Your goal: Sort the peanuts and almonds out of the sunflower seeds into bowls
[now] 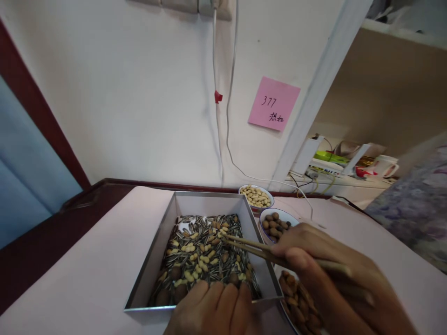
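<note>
A grey box on the table holds a mix of striped sunflower seeds, peanuts and brown nuts. My right hand is closed around a pair of wooden chopsticks, whose tips reach over the mix near the box's right side. My left hand rests on the box's near rim with its fingers curled together over the edge. To the right of the box stand three small bowls: one of peanuts, one of round brown nuts and one of almonds, the last partly hidden under my right hand.
The pale pink table meets a white wall with a pink sticky note and hanging cables. A cluttered shelf with a white mug sits at the right. A dark red ledge borders the table's left.
</note>
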### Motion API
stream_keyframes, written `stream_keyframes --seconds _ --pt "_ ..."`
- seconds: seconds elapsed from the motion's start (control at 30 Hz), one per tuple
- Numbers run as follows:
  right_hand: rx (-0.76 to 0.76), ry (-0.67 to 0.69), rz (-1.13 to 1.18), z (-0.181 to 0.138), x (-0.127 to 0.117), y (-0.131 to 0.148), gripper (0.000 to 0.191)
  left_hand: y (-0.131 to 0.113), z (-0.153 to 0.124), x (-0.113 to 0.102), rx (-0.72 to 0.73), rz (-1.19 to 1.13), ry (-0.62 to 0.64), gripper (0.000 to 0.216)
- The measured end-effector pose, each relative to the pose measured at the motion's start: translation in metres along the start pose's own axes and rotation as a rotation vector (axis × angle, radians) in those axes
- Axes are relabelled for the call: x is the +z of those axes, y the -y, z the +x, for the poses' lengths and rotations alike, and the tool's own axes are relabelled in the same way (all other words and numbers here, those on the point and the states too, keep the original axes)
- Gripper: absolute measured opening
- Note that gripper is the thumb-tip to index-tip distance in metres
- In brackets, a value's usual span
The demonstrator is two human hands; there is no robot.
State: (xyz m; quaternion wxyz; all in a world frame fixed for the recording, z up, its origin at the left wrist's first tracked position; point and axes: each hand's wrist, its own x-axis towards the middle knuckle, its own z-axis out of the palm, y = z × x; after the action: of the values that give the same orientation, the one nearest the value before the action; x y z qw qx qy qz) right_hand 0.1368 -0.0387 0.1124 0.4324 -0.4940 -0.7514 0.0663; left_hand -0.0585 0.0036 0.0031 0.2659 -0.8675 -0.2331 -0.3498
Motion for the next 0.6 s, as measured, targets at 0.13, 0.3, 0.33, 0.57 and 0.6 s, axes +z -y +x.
stream_keyframes --seconds 0.13,0.3,0.33,0.57,0.6 --pt "0.074 0.084 0.064 0.007 0.024 -0.001 0.032 -0.001 -0.001 0.001 -0.009 -0.018 -0.012 0.013" --pt "0.052 0.051 0.098 0.009 0.036 -0.012 0.031 0.0 0.0 0.0 -0.002 -0.007 0.007 0.01" --pt "0.056 0.051 0.101 0.011 0.037 -0.013 0.03 0.0 0.001 0.0 -0.002 -0.004 0.004 0.009" --pt "0.084 0.051 0.117 0.013 0.045 -0.015 0.03 0.0 0.002 -0.001 -0.003 -0.009 -0.004 0.006" --pt "0.084 0.054 0.115 0.013 0.046 -0.015 0.03 0.0 0.002 -0.002 -0.015 -0.011 -0.009 0.005"
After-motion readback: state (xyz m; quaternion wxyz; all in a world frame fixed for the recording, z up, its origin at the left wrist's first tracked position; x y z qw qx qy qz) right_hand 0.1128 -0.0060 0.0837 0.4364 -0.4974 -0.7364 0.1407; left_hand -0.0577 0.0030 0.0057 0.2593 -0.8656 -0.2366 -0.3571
